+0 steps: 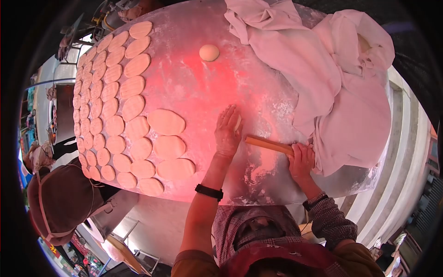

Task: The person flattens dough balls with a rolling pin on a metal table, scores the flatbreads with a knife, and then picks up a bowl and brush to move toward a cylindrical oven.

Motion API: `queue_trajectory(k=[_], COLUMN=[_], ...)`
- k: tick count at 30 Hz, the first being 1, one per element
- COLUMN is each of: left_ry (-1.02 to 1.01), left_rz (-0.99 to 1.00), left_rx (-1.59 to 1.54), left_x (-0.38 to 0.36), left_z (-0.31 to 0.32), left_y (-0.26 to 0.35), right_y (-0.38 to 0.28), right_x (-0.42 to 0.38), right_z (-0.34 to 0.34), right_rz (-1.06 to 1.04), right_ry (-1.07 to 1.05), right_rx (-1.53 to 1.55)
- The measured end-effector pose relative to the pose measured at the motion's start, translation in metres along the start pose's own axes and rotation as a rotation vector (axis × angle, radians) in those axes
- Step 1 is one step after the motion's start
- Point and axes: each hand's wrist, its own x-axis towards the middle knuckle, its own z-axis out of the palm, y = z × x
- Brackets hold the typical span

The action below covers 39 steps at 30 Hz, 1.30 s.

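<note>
The left hand [228,131] lies flat, pressing a dough piece [237,123] on the floured tabletop [194,87], while the right hand [302,159] just beside it grips a rolling pin [269,144].

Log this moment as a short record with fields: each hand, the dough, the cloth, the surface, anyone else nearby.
left hand: left hand flat on a piece of dough, mostly hidden under the fingers
right hand: right hand gripping the end of a wooden rolling pin
flattened dough: rows of oval pieces on the left side
dough ball: one dough ball, apart, at the far side
cloth: bunched pink cloth on the right side
surface: floured table
nearby: another person at lower left
</note>
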Motion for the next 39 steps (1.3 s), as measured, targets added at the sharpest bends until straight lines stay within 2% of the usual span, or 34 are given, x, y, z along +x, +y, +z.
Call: queue_trajectory(k=[1, 2, 4, 5, 7, 8, 10, 11, 13, 14, 15, 17, 18, 20, 23, 24, 25, 27, 29, 31, 32, 34, 37, 39], left_ry=[-0.082, -0.07, 0.085, 0.078, -0.071, -0.061, -0.134, -0.127, 0.084, 0.229, 0.242, 0.043, 0.055, -0.057, 0.348, 0.255, 0.246, -0.103, -0.076, 0.162, 0.161, -0.04, -0.162, -0.223], left_rz=[0.045, 0.042, -0.285, -0.284, -0.01, -0.004, 0.204, 0.201, -0.009, -0.109, -0.113, 0.041, 0.037, 0.091, -0.33, -0.286, -0.288, -0.068, -0.287, -0.431, -0.432, -0.252, -0.186, -0.224], left_rx=[-0.045, -0.035, -0.152, -0.153, -0.126, -0.123, 0.138, 0.151, 0.41, 0.339, 0.371, 0.298, 0.324, 0.153, 0.17, 0.201, 0.19, 0.034, 0.196, 0.288, 0.288, 0.268, 0.5, 0.412], left_x=[-0.018, -0.027, -0.044, -0.053, -0.059, -0.063, -0.073, -0.075, -0.07, -0.077, -0.089, -0.118, -0.123, -0.133, -0.111, -0.111, -0.118, -0.134, -0.134, -0.129, -0.12, -0.106, -0.098, -0.1], left_z=[0.003, 0.002, 0.002, 0.009, 0.032, 0.043, 0.062, 0.058, 0.044, 0.048, 0.049, 0.047, 0.036, 0.017, 0.007, 0.008, 0.009, 0.012, -0.003, -0.018, -0.022, -0.023, 0.019, 0.015], left_y=[0.011, 0.019, 0.037, 0.051, 0.083, 0.094, 0.104, 0.103, 0.09, 0.073, 0.071, 0.079, 0.079, 0.078, 0.064, 0.07, 0.076, 0.085, 0.06, 0.034, 0.035, 0.046, 0.066, 0.064], right_y=[-0.003, -0.003, -0.005, -0.006, 0.001, 0.007, 0.016, 0.021, 0.032, 0.036, 0.038, 0.039, 0.038, 0.034, 0.025, 0.021, 0.018, 0.008, -0.001, -0.007, -0.011, -0.022, -0.041, -0.057], right_x=[0.002, 0.004, -0.01, -0.023, -0.045, -0.055, -0.074, -0.084, -0.099, -0.106, -0.11, -0.117, -0.119, -0.122, -0.123, -0.118, -0.115, -0.109, -0.097, -0.086, -0.075, -0.057, -0.027, 0.002], right_z=[-0.005, -0.01, -0.038, -0.052, -0.07, -0.077, -0.086, -0.09, -0.094, -0.094, -0.094, -0.09, -0.086, -0.08, -0.083, -0.083, -0.081, -0.076, -0.078, -0.077, -0.076, -0.076, -0.06, -0.042], right_rz=[0.011, 0.023, 0.08, 0.145, 0.218, 0.283, 0.32, 0.365, 0.368, 0.382, 0.365, 0.378, 0.384, 0.38, 0.372, 0.339, 0.347, 0.413, 0.415, 0.378, 0.378, 0.297, 0.256, 0.218], right_ry=[0.052, 0.111, 0.169, 0.223, 0.227, 0.226, 0.215, 0.186, 0.184, 0.173, 0.174, 0.179, 0.191, 0.17, 0.122, 0.103, 0.099, -0.03, -0.029, -0.083, -0.084, -0.097, -0.09, -0.098], right_rx=[0.04, 0.084, 0.217, 0.338, 0.381, 0.43, 0.425, 0.422, 0.429, 0.425, 0.456, 0.446, 0.469, 0.517, 0.548, 0.57, 0.558, 0.693, 0.714, 0.785, 0.785, 0.738, 0.72, 0.68])
